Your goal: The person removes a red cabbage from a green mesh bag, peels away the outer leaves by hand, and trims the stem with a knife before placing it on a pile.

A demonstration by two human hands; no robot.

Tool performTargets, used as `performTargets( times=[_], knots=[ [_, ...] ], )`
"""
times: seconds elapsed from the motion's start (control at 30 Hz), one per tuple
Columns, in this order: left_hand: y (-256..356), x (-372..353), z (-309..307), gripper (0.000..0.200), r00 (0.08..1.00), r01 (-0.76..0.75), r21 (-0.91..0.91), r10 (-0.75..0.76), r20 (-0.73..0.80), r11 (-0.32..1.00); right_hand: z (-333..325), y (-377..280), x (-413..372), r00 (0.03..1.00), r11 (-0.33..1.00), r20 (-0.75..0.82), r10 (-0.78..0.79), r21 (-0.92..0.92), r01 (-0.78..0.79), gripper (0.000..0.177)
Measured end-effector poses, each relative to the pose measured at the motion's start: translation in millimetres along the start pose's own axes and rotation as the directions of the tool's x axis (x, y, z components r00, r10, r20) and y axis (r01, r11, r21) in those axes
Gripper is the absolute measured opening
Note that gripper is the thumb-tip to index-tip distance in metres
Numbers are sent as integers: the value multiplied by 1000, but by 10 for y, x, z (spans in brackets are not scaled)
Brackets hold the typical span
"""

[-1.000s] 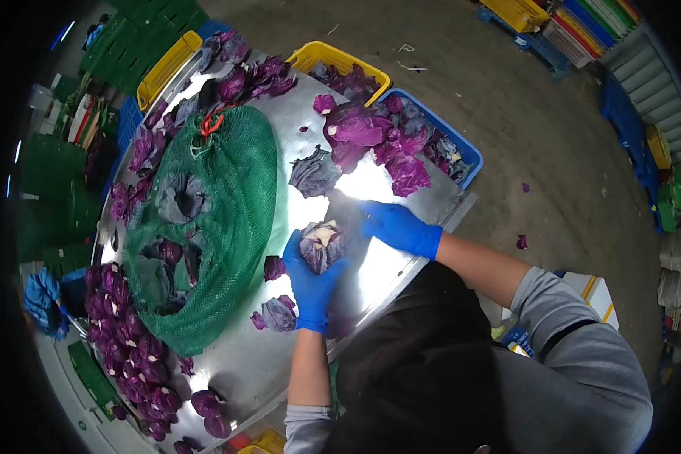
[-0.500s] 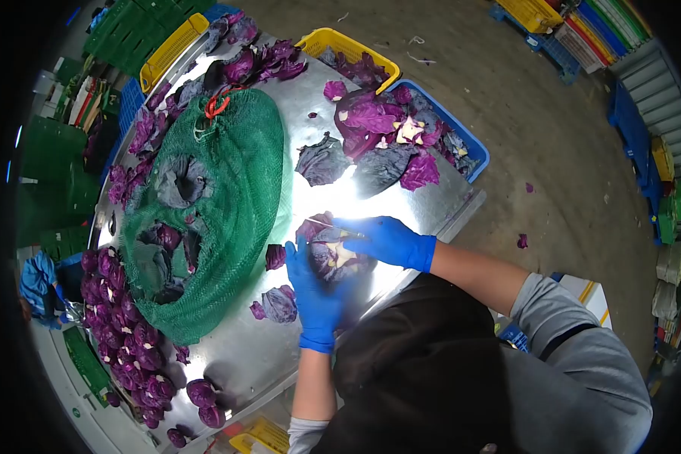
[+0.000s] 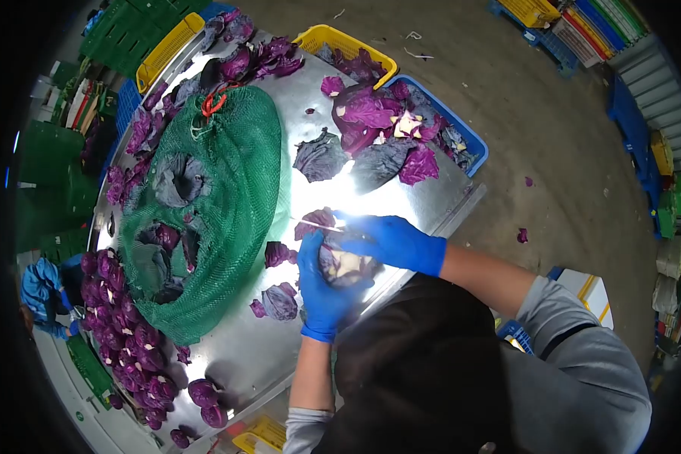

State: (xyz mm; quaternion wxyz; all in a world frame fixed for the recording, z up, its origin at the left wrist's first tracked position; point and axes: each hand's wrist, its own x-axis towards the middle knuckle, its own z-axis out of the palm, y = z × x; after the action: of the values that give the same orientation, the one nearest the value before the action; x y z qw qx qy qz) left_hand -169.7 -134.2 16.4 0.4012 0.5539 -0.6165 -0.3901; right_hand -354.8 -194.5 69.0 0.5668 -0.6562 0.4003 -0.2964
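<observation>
A red cabbage head (image 3: 349,265) with its pale cut base facing up sits between my two blue-gloved hands, over the metal table. My left hand (image 3: 325,291) is closed round its near left side. My right hand (image 3: 396,240) is closed on a knife (image 3: 315,224), whose thin bright blade points left across the cabbage's far side; the handle is hidden in the glove. A purple leaf (image 3: 315,219) lies by the blade. Left of my left hand, a small purple piece (image 3: 277,254) and a greyish loose leaf (image 3: 279,301) rest on the metal.
A green mesh bag (image 3: 242,181) holding cabbage lies on the metal table (image 3: 242,356). Many trimmed heads (image 3: 121,333) are piled at left. Loose leaves (image 3: 378,129) overhang a blue crate (image 3: 461,132); a yellow crate (image 3: 382,60) stands beside it. A co-worker in blue (image 3: 41,291) is at far left.
My right hand has shifted slightly right and down, and the cabbage has turned between my hands. The knife blade shows more clearly. The co-worker at far left has moved an arm.
</observation>
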Motion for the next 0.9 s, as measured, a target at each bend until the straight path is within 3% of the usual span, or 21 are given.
performTargets(
  times=[0.07,0.13,0.17,0.2,0.27,0.37,0.43,0.47,0.53,0.57,0.6,0.67,0.7,0.73,0.77,0.8,0.83,0.87,0.9],
  knots=[
    [68,120,19,106,999,33,-23,-32,21,999,3,57,-113,999,998,-45,-29,-62,26,42],
    [47,212,115,107,995,72,-239,-53,84,968,-48,227,-206,994,992,-103,-49,-125,36,41],
    [-165,240,197,109,998,-21,-154,29,52,988,-96,399,-209,988,894,-76,-136,-438,89,44],
    [-254,254,279,109,994,65,-150,-51,96,986,-139,591,-198,978,699,-24,-205,-703,130,49],
    [-238,221,289,108,988,-15,-52,23,152,999,-318,942,-52,977,795,-134,166,-567,-213,37],
    [-142,126,246,109,950,-155,49,135,283,987,-501,997,-1,988,689,-151,31,-713,-130,32],
    [-72,92,231,110,963,-88,13,82,258,996,-367,681,-58,973,869,-140,185,-439,-229,41],
    [-32,126,248,111,975,-44,-33,50,218,998,-247,665,-160,982,864,-161,100,-476,-166,46],
    [-5,172,286,113,984,41,-140,-16,179,989,-60,636,-260,946,884,-220,-238,-452,117,51],
    [-53,197,280,112,979,116,-217,-75,189,969,6,663,-284,970,883,-220,-105,-470,-11,51],
    [-84,211,264,111,969,191,-288,-133,208,938,-17,636,-228,970,883,-221,-105,-470,-11,51],
    [-88,200,243,109,960,237,-254,-186,208,938,-158,572,-42,988,841,-130,-87,-542,3,48],
    [-81,256,232,107,972,180,-230,-138,190,956,-147,1067,102,953,800,-135,-272,-582,146,48],
    [-65,318,235,105,982,113,-207,-78,172,972,-308,652,206,943,667,-41,-330,-717,203,46],
    [-90,310,247,104,975,-12,-105,35,220,994,-399,706,400,992,869,-121,18,-489,-75,40],
    [-125,253,220,103,948,-140,-3,135,287,990,-441,835,537,922,899,-99,374,-205,-386,37],
    [-30,188,174,102,939,-194,78,162,303,978,-456,1042,557,923,902,-110,369,-196,-384,37],
    [58,125,155,101,931,-246,153,189,313,957,-499,1298,547,959,866,-171,225,-416,-278,37],
    [25,42,163,102,954,-210,42,195,228,977,-559,1442,498,980,763,-187,76,-621,-177,38]
  ],
)
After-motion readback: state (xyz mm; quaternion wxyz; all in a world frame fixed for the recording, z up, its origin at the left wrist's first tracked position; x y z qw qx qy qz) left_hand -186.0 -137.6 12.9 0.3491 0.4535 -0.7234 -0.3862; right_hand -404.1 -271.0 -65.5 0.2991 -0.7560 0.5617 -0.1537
